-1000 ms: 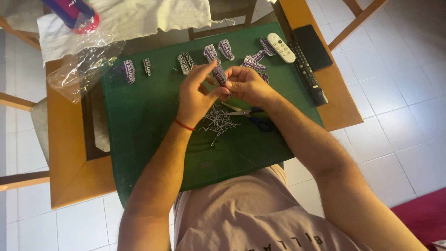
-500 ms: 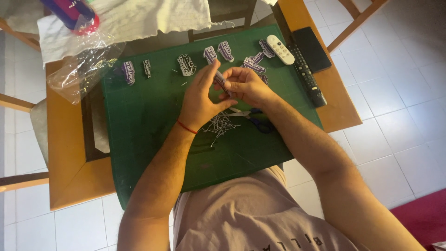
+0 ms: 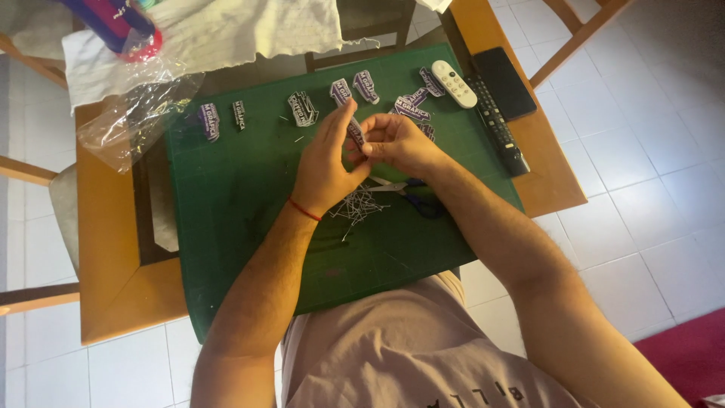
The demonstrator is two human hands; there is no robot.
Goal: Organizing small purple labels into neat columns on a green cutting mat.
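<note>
White tile floor, wooden table (image 3: 113, 295), green cutting mat (image 3: 242, 189) covering most of it and overhanging the near edge toward the person's lap.

On the mat, largest first: black remote (image 3: 498, 128) at the right edge with a dark phone (image 3: 504, 81) beside it on bare wood, small white remote (image 3: 454, 83), scissors (image 3: 411, 198) lying flat just under the hands, a heap of thin paper trimmings (image 3: 359, 205), then a row of cut stickers (image 3: 302, 109) along the far side. Clear plastic bag (image 3: 128, 121) and a white cloth (image 3: 249, 30) at the far left, off the mat.

Sticker (image 3: 355, 133) being worked on is up off the mat, between both hands, above the scissors.

Handling (judgement): near weightless, thin, flexible, creases and tears easily, and any exposed backing will be tacky. Best pinched by the edges or a corner with fingertips, not pressed on the face.

Left hand (image 3: 325, 166): forearm comes in from the lower left, wrist with a red string band, fingers extended upward, thumb and forefinger closed on the sticker's lower part. Right hand (image 3: 396, 143): forearm in from the lower right, fingers curled inward, fingertips gripping the sticker's other side (exact contact is partly hidden). Neither hand touches the scissors.
</note>
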